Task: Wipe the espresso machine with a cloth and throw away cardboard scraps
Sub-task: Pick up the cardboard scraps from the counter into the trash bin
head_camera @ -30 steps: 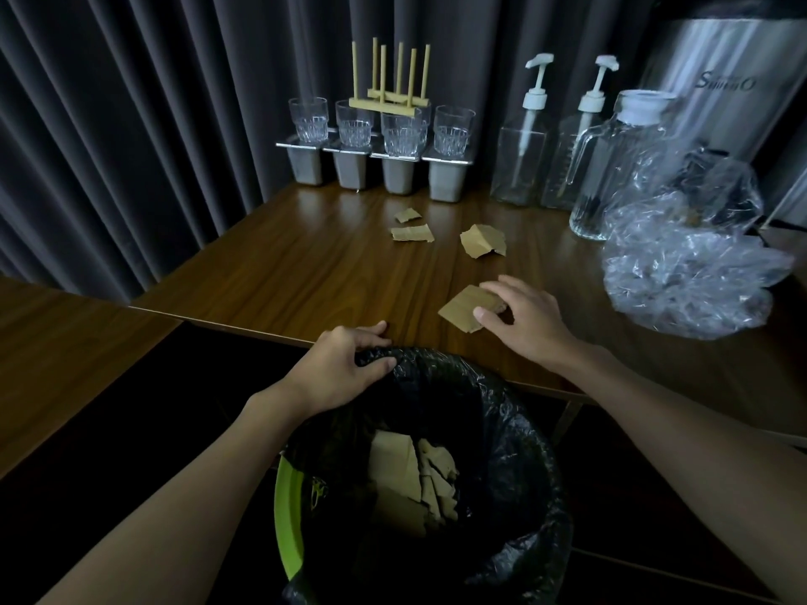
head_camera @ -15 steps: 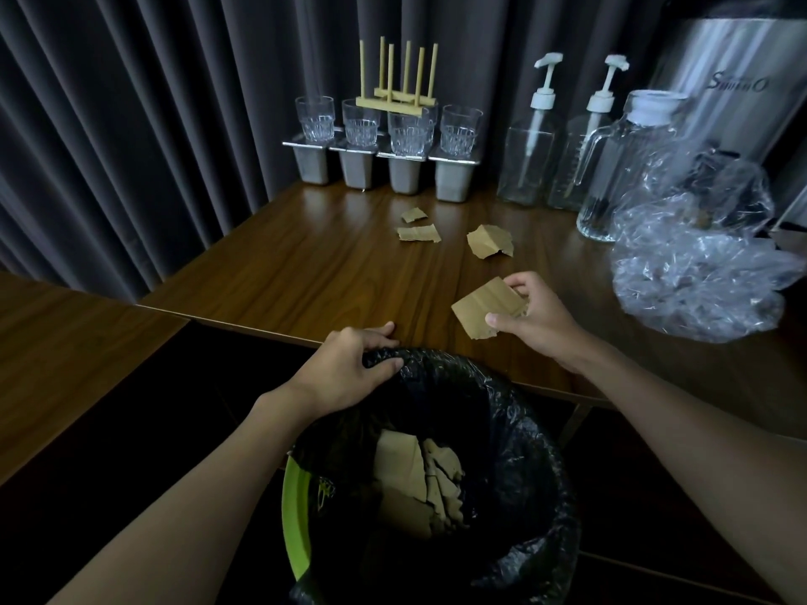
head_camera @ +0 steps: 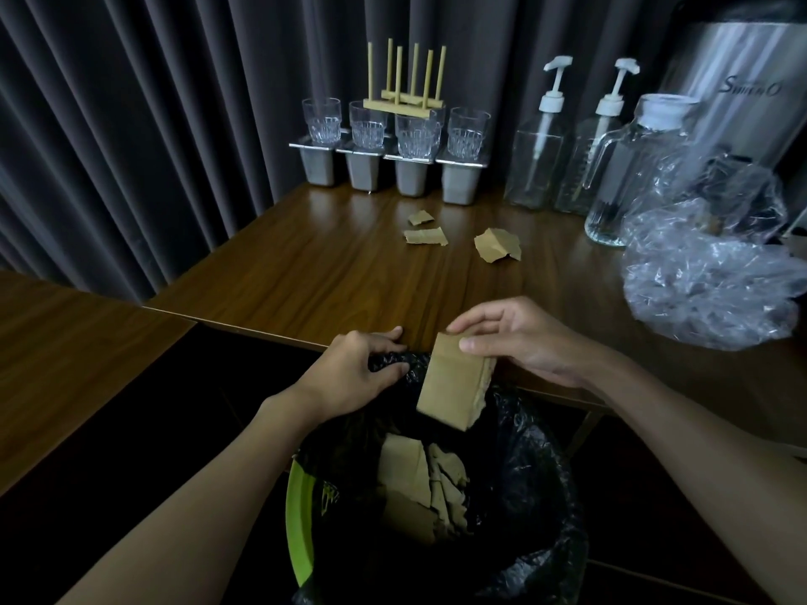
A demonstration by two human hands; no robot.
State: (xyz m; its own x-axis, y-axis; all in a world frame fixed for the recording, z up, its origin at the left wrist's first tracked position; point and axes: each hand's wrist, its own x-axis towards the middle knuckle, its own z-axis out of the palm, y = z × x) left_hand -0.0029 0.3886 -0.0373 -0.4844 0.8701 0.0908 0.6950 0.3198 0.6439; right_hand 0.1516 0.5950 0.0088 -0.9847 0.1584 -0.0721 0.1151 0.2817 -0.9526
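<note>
My right hand (head_camera: pixel 519 342) pinches a brown cardboard scrap (head_camera: pixel 452 386) by its top edge, and the scrap hangs over the mouth of the green bin (head_camera: pixel 299 513) lined with a black bag (head_camera: pixel 532 495). My left hand (head_camera: pixel 353 373) grips the bag's rim at the table edge. Several cardboard pieces (head_camera: pixel 415 486) lie inside the bin. Three more scraps rest on the wooden table (head_camera: pixel 305 272): a small one (head_camera: pixel 420 217), a flat one (head_camera: pixel 425 236) and a crumpled one (head_camera: pixel 498 248). The steel espresso machine (head_camera: pixel 742 93) stands at the back right, partly hidden.
Four glasses on steel cups (head_camera: pixel 395 155) and a wooden rack (head_camera: pixel 406 98) line the back. Two pump bottles (head_camera: pixel 541 168), a glass jug (head_camera: pixel 633 176) and a crumpled clear plastic bag (head_camera: pixel 707 272) fill the right side. Dark curtains hang behind.
My right hand lifted the cardboard scrap off the table and carried it toward me, so it now hangs over the bin. My left hand stayed on the bag's rim.
</note>
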